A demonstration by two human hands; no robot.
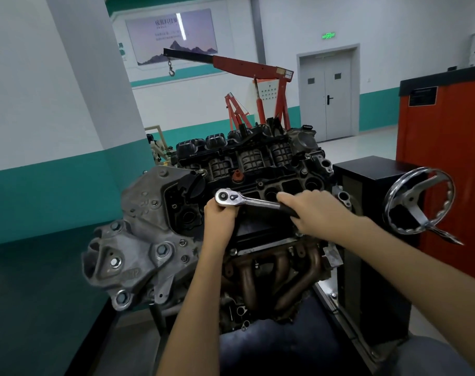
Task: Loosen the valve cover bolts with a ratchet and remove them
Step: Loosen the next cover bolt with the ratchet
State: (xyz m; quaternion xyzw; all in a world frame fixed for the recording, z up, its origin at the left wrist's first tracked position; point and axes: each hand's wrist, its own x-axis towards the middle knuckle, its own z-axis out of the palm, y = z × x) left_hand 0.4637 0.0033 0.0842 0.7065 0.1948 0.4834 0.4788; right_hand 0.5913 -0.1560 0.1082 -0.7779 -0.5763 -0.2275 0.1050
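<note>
Left grip (220, 217) clasps the head of the ratchet (247, 200), likely keeping it square on a hidden valve cover (290, 184) bolt. Right grip (319, 213) clenched round the handle for leverage.

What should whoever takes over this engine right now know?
Left hand: fingers curled under the head of the chrome ratchet with black grip.
Right hand: grips its handle.
Ratchet head sits at the near left edge of the black plastic valve cover on the grey metal engine.
Done: unclear; the bolt under the head is hidden.
Left: loosen and remove the bolts.
</note>
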